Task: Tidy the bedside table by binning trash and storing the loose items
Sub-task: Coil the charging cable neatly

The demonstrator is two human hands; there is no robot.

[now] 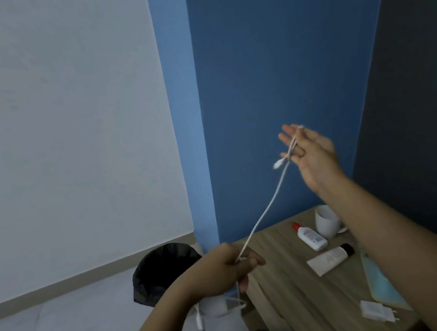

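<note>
Two hands are working one white cable [265, 209] — the left hand [223, 271] is gripping it low, fist closed, with loose loops dangling beneath, near the wooden bedside table's [287, 292] edge. On the table are lying a white charger plug [376, 312], a squeeze tube [331, 258], a red-capped bottle [310, 236] and a white cup [327, 220]. Beyond the fist, a black-lined bin [160, 273] is standing on the floor. Farther up, the right hand [311, 155] is spreading open — cable wrapped around its fingers.
</note>
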